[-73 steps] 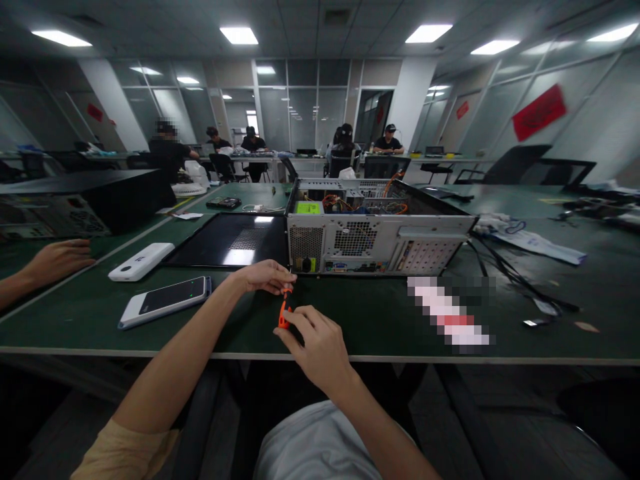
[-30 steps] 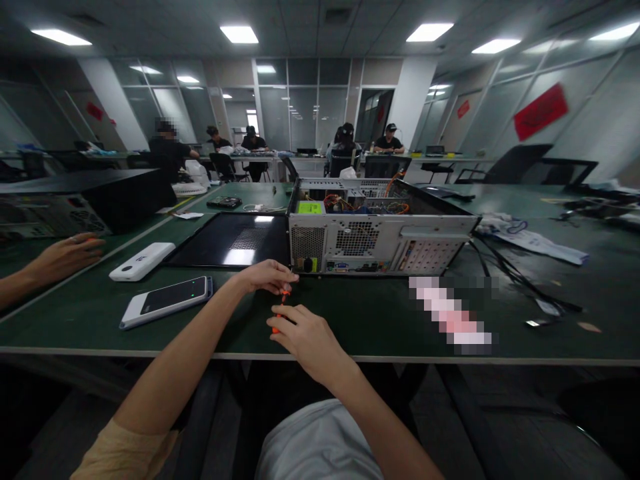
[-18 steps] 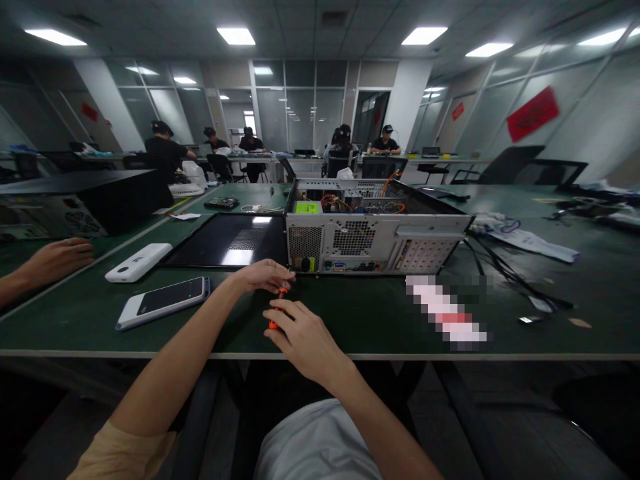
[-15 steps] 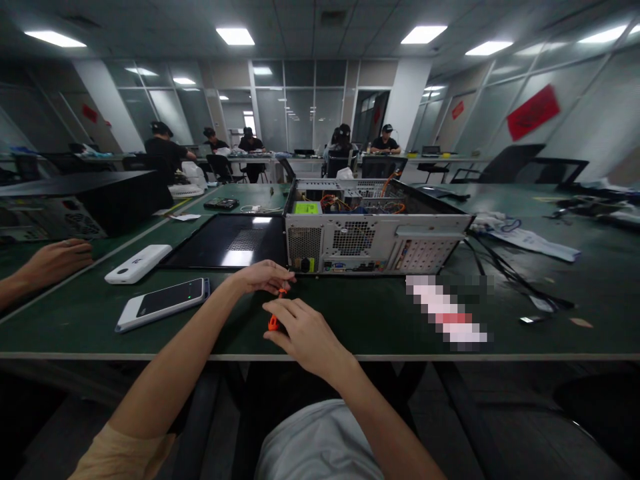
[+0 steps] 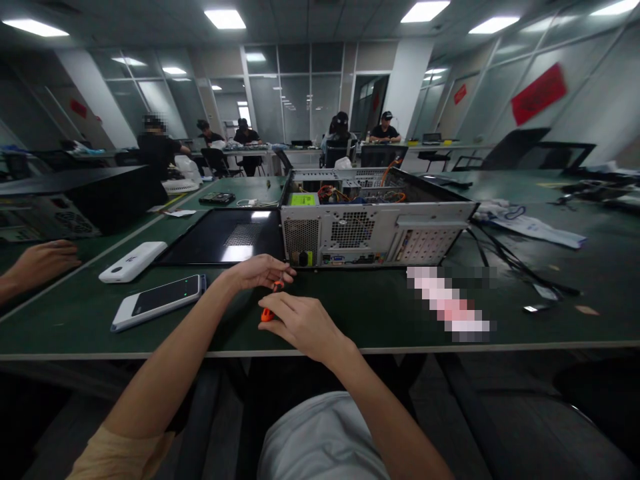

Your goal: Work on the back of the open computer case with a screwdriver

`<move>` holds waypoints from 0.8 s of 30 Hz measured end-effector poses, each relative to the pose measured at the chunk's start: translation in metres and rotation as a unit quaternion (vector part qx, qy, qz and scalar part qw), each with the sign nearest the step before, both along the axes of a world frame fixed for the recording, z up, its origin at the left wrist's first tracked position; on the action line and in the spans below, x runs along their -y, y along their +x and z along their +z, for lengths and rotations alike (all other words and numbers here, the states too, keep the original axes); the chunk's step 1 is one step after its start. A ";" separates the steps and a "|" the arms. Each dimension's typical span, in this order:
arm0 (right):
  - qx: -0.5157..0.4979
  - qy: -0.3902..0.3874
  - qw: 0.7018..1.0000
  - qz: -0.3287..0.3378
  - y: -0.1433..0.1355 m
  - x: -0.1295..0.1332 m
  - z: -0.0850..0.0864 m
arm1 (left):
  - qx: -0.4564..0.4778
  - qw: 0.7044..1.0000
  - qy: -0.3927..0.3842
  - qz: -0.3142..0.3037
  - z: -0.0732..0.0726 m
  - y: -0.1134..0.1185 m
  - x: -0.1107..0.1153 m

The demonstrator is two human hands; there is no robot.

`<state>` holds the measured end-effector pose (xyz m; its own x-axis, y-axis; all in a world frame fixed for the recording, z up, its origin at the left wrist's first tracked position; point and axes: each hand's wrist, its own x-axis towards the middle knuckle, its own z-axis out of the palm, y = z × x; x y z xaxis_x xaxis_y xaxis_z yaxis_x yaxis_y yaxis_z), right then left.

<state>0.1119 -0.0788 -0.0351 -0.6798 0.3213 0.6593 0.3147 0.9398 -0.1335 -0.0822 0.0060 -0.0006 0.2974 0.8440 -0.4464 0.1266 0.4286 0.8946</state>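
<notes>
My right hand [image 5: 311, 328] is closed around an orange-and-black screwdriver [image 5: 267, 313], low over the table. Its handle shows in part between the fingers, and its shaft is mostly hidden. My left hand [image 5: 260, 272] is just beyond, by the tool's far end, thumb and fingers drawn together. Whatever those fingers grip is too small to make out. Behind both hands lies an opened computer case [image 5: 375, 227] on its side, its rear panel with vents and ports facing me. Wires and a green-labelled power supply [image 5: 303, 199] show inside.
A black side panel [image 5: 210, 233] lies left of the case. Nearer are a white power bank [image 5: 133, 262] and a white device with a dark screen [image 5: 160, 298]. Another person's hand [image 5: 45, 263] rests at far left, near a second case [image 5: 100, 200]. Cables [image 5: 525, 267] and a glove [image 5: 540, 229] lie right.
The camera view has tilted down slightly, so the scene sits higher. Both hands keep nearly the same pose by the case, with the screwdriver still in the right hand.
</notes>
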 end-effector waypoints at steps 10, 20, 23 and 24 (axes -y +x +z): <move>0.049 0.000 0.998 0.027 -0.007 -0.003 -0.007 | -0.036 0.999 0.027 0.014 -0.003 0.004 -0.001; 0.036 -0.061 0.997 -0.029 -0.001 0.000 0.003 | 0.016 0.999 0.004 0.030 -0.002 0.008 0.002; 0.032 -0.079 0.996 -0.035 -0.002 0.000 0.001 | 0.034 0.999 0.003 0.020 -0.003 0.008 0.002; 0.034 -0.081 0.996 -0.025 -0.002 0.000 0.001 | 0.032 0.999 0.004 0.017 -0.003 0.007 0.002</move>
